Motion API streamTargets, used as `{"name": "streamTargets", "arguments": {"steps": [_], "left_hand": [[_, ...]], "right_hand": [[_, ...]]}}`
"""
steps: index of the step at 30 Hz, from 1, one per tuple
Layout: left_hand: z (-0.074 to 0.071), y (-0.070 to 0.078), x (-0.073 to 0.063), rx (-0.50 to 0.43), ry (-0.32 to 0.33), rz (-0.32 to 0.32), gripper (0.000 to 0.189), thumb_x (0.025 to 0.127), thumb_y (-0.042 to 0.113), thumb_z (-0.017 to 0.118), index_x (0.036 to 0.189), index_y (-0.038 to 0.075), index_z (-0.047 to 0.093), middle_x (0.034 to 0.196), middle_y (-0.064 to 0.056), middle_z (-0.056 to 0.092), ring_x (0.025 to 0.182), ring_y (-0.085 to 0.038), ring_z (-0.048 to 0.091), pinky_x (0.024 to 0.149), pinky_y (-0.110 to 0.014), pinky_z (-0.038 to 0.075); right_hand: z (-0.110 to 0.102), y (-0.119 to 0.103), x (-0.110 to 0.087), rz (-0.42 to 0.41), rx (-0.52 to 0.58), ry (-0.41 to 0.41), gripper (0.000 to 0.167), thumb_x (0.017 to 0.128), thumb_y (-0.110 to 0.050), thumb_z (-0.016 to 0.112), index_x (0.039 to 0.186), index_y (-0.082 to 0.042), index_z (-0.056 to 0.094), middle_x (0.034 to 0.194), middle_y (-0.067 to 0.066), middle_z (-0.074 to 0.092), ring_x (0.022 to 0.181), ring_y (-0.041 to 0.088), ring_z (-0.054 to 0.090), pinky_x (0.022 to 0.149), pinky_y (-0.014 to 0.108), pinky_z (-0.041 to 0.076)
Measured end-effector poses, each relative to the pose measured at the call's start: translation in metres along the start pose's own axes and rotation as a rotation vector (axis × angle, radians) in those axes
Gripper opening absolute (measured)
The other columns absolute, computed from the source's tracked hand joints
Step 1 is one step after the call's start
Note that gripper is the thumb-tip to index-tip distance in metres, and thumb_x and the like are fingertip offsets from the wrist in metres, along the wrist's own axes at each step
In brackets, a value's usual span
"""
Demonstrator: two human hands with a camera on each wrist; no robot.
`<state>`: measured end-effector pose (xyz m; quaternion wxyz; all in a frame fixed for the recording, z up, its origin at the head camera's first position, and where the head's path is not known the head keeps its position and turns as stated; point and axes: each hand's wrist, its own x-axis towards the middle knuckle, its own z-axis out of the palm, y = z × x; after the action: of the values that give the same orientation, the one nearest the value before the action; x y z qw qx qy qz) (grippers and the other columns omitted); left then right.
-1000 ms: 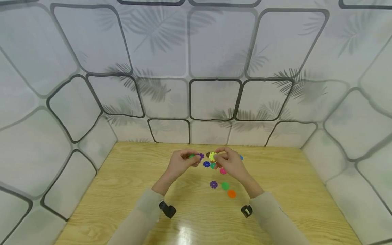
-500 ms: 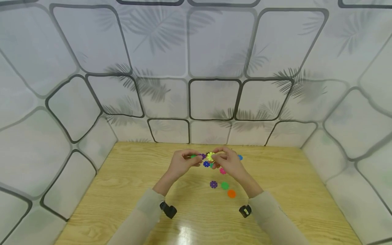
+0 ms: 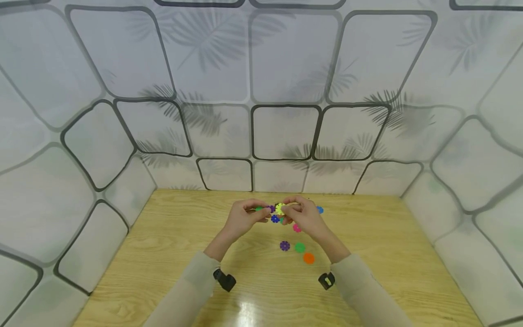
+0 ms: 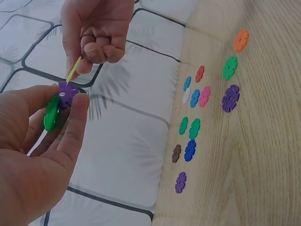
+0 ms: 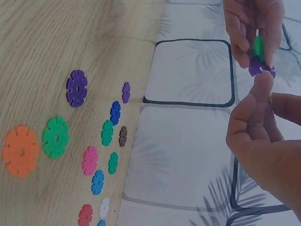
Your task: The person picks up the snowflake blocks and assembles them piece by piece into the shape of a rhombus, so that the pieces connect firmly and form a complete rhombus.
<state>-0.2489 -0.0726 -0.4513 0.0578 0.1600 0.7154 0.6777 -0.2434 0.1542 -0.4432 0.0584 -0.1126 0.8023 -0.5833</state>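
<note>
My left hand pinches a purple notched disc, a flower-shaped plastic linking piece. Joined to it at an angle is a green notched disc, lying between the fingers. Opposite, thumb and fingers of my right hand pinch a yellow notched disc. In the left wrist view the yellow disc stands edge-on, its lower rim right at the purple disc's edge. Both hands are raised over the far part of the table. From the right wrist, the yellow disc is mostly hidden behind the fingers.
On the wooden table lie loose discs: orange, green and purple nearer the person. Several more, among them a pink disc and a brown disc, lie near the back edge. A patterned wall rises behind.
My right hand has moved slightly left, bringing the yellow disc up to the purple one. The left hand has shifted a little to the right; the loose discs stay put.
</note>
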Motion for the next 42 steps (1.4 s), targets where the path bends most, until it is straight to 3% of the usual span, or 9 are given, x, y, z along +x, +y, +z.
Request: {"name": "streamTargets", "arguments": {"steps": [5, 11, 17, 21, 27, 30, 34, 38, 42], "left_hand": [[0.000, -0.001, 0.001, -0.002, -0.004, -0.008, 0.021, 0.100, 0.008, 0.073, 0.116, -0.005, 0.075, 0.111, -0.021, 0.077, 0.094, -0.031, 0.080, 0.089, -0.044, 0.066], [0.001, 0.000, -0.001, 0.006, -0.013, 0.006, 0.019, 0.099, 0.008, 0.075, 0.113, -0.004, 0.076, 0.108, -0.019, 0.078, 0.088, -0.016, 0.080, 0.087, -0.036, 0.066], [0.005, 0.002, -0.002, 0.015, 0.012, 0.014, 0.020, 0.098, 0.007, 0.076, 0.111, -0.007, 0.076, 0.106, -0.021, 0.079, 0.091, -0.026, 0.080, 0.092, -0.046, 0.065], [0.006, 0.003, -0.002, -0.008, 0.008, 0.004, 0.020, 0.097, 0.005, 0.076, 0.111, -0.009, 0.076, 0.105, -0.022, 0.079, 0.091, -0.026, 0.081, 0.089, -0.039, 0.066], [0.005, 0.003, -0.003, -0.045, -0.037, 0.011, 0.020, 0.097, 0.003, 0.075, 0.110, -0.011, 0.074, 0.106, -0.022, 0.078, 0.084, -0.012, 0.079, 0.087, -0.036, 0.066], [0.005, 0.002, -0.003, -0.043, -0.065, 0.014, 0.018, 0.098, 0.002, 0.073, 0.110, -0.011, 0.072, 0.108, -0.022, 0.077, 0.086, -0.014, 0.079, 0.088, -0.039, 0.066], [0.007, 0.001, -0.004, -0.028, -0.109, 0.012, 0.018, 0.099, 0.003, 0.073, 0.114, -0.008, 0.071, 0.112, -0.023, 0.074, 0.090, -0.018, 0.079, 0.091, -0.046, 0.065], [0.010, -0.001, -0.004, -0.018, -0.119, 0.011, 0.022, 0.099, 0.007, 0.074, 0.116, -0.006, 0.071, 0.111, -0.023, 0.073, 0.091, -0.019, 0.079, 0.092, -0.050, 0.065], [0.010, -0.001, -0.004, -0.010, -0.113, 0.001, 0.022, 0.100, 0.006, 0.073, 0.119, -0.005, 0.071, 0.113, -0.024, 0.073, 0.091, -0.020, 0.079, 0.089, -0.044, 0.066]], "right_hand": [[0.001, -0.001, 0.000, 0.008, 0.006, 0.000, 0.032, 0.107, -0.021, 0.063, 0.132, -0.001, 0.062, 0.080, 0.005, 0.078, 0.078, 0.019, 0.075, 0.066, 0.027, 0.055], [0.001, 0.000, 0.000, 0.005, 0.046, 0.001, 0.033, 0.107, -0.018, 0.063, 0.130, 0.004, 0.062, 0.082, 0.009, 0.078, 0.076, 0.015, 0.073, 0.065, 0.026, 0.055], [0.002, 0.003, -0.001, -0.020, 0.079, 0.017, 0.031, 0.107, -0.018, 0.064, 0.127, 0.006, 0.063, 0.090, 0.020, 0.078, 0.077, 0.013, 0.073, 0.060, 0.023, 0.053], [0.002, 0.004, -0.002, -0.053, 0.089, 0.013, 0.030, 0.108, -0.016, 0.063, 0.126, 0.008, 0.063, 0.089, 0.018, 0.078, 0.077, 0.011, 0.074, 0.060, 0.022, 0.054], [0.002, 0.003, -0.004, -0.064, 0.104, -0.023, 0.033, 0.108, -0.012, 0.060, 0.128, 0.013, 0.058, 0.094, 0.027, 0.076, 0.074, 0.010, 0.072, 0.049, 0.020, 0.038], [0.003, 0.003, -0.004, -0.064, 0.103, -0.031, 0.030, 0.108, -0.011, 0.061, 0.127, 0.012, 0.060, 0.094, 0.029, 0.075, 0.073, 0.012, 0.072, 0.054, 0.020, 0.046], [0.005, 0.005, -0.004, -0.064, 0.086, -0.073, 0.026, 0.108, -0.011, 0.061, 0.126, 0.008, 0.062, 0.087, 0.018, 0.078, 0.074, 0.014, 0.073, 0.067, 0.023, 0.059], [0.008, 0.006, -0.004, -0.070, 0.098, -0.119, 0.028, 0.109, -0.012, 0.059, 0.129, 0.007, 0.059, 0.083, 0.006, 0.078, 0.076, 0.015, 0.074, 0.083, 0.033, 0.065], [0.007, 0.006, -0.005, -0.066, 0.098, -0.122, 0.028, 0.110, -0.015, 0.057, 0.129, 0.005, 0.059, 0.085, 0.007, 0.077, 0.077, 0.015, 0.074, 0.082, 0.034, 0.065]]}}
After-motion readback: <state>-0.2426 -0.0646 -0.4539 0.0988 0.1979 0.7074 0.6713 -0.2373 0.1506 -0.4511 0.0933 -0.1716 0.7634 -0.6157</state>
